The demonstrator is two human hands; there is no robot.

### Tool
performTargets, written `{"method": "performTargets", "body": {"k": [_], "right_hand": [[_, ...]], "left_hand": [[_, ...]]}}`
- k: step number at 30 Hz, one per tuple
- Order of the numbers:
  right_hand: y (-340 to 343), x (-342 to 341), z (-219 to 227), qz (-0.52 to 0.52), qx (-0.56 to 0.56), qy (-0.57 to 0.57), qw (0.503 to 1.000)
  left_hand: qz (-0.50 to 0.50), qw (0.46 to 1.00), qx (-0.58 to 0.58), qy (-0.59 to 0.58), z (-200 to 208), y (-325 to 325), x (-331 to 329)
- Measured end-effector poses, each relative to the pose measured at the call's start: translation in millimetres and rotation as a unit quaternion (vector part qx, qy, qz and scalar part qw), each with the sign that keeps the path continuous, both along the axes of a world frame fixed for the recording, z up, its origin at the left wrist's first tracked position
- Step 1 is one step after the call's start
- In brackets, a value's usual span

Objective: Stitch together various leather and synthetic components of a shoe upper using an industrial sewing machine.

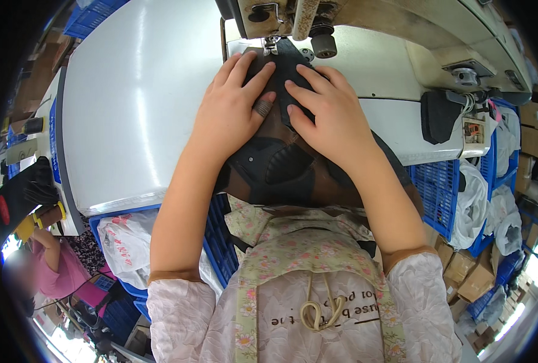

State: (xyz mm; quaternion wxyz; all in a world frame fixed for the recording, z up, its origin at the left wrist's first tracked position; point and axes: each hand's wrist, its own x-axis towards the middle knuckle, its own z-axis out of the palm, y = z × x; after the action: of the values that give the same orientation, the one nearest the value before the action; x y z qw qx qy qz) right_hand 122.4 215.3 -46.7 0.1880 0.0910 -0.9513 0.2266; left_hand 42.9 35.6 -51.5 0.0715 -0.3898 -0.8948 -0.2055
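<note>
Black and dark brown workpiece point(281, 169), perhaps leather or fabric, lies under both hands and hangs over the table's front edge. Its far end reaches the metal presser foot point(271, 46) of a sewing machine point(390, 24). My left hand point(235, 106) rests flat on its left side, fingers stretched toward the foot. A grey coil-like band point(262, 107) circles the left thumb. On the black strip point(287, 66) at the right, my right hand point(329, 106) presses with fingers spread. Neither hand is closed around anything. The needle tip cannot be made out.
A white tabletop point(111, 121) extends left. Blue crates point(435, 196) holding plastic bags point(469, 202) stand at the right; another white bag point(127, 242) sits below the table at left. A black pouch-like piece point(436, 118) hangs right. Far left, a person in pink point(69, 266) sits.
</note>
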Motion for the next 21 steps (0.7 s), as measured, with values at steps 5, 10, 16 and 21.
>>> {"method": "performTargets", "body": {"k": [5,10,16,21], "right_hand": [[-1,1,2,-0.007,0.006,-0.01,1.0],[-2,1,3,-0.007,0.008,-0.016,1.0],[-2,2,3,-0.01,0.007,-0.022,1.0],[-2,3,2,-0.014,0.007,-0.018,1.0]], "left_hand": [[-0.004,1.0,0.01,-0.01,1,0,0],[-0.007,1.0,0.003,-0.028,6,0,-1],[-0.02,0.999,-0.007,-0.037,7,-3,-10],[-0.023,0.999,-0.014,-0.022,5,-5,-15]]}}
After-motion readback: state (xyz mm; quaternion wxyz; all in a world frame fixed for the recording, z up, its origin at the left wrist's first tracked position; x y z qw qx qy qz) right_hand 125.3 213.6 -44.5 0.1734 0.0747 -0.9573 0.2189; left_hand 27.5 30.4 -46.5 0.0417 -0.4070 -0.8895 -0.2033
